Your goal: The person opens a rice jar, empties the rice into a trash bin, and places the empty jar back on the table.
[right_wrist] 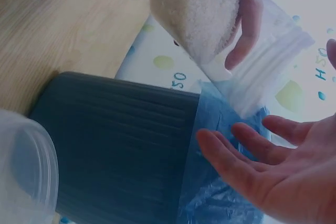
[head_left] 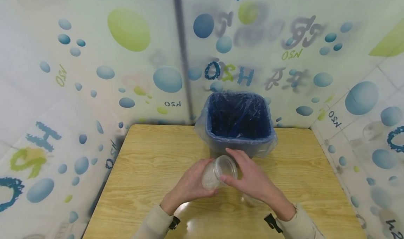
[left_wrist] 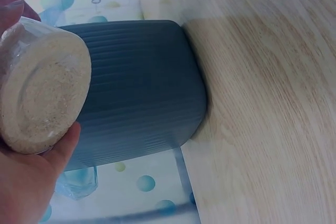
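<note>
A clear jar (head_left: 209, 177), partly filled with white grains that look like rice, is tilted in my left hand (head_left: 194, 183). The left fingers and thumb curl round its body; in the left wrist view the grain-covered base (left_wrist: 47, 98) faces the camera. The threaded mouth (right_wrist: 278, 72) of the jar points toward my right hand (head_left: 252, 179). In the right wrist view the right fingers (right_wrist: 226, 163) are spread and relaxed just off the mouth, holding nothing. Behind both hands stands a blue bin (head_left: 240, 144) lined with a thin see-through bag (right_wrist: 215, 182).
The bin stands at the far edge of a wooden table (head_left: 151, 155), against a curtain (head_left: 142, 74) printed with bubbles. Another clear container (right_wrist: 26, 166) stands on the near side, partly hidden under my right forearm in the head view.
</note>
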Available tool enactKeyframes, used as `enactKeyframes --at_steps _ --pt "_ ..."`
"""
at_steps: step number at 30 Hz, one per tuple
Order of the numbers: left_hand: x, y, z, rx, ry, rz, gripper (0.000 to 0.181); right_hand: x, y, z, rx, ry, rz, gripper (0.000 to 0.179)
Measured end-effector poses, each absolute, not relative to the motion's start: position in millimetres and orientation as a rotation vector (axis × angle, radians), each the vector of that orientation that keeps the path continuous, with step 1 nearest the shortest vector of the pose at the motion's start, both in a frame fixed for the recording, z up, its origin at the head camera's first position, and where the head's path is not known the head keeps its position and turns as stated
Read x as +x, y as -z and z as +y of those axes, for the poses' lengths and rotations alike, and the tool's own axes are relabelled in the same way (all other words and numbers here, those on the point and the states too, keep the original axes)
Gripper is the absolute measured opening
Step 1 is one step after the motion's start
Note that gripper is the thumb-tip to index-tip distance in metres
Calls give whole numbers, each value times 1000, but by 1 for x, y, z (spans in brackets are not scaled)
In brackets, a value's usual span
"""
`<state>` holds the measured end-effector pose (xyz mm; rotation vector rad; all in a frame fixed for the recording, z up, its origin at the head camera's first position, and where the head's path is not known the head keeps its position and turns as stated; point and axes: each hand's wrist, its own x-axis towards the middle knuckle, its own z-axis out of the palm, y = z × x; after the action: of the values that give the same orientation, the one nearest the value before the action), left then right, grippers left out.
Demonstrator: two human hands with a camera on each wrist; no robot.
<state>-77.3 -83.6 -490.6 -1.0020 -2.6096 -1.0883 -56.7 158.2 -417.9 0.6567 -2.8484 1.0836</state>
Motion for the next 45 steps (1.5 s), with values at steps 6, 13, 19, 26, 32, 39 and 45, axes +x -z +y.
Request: enactKeyframes --at_steps 6,13,19,26,32,39,45 --pt "-78 489 -82 -999 1076 -2612 100 -55 418 151 582 -1075 -2889 86" --pt "-78 490 -82 -1013 1072 -2622 99 -55 418 151 626 -1087 -2852 79" --pt "-78 491 -82 -1016 1076 -2623 99 -55 420 153 706 -1100 -2811 78" --pt "-79 491 -81 -1023 1057 -2615 100 -57 420 159 847 -1143 -2759 77" --pt "-79 491 -81 -1028 1048 -2625 100 -58 421 162 915 -1170 -2750 80" --pt "-78 489 -82 -1001 1071 -2638 100 -56 419 159 687 -1187 -2841 84" --pt "-78 489 -82 -1000 1073 -2645 99 -55 416 154 542 -1097 -2927 86"
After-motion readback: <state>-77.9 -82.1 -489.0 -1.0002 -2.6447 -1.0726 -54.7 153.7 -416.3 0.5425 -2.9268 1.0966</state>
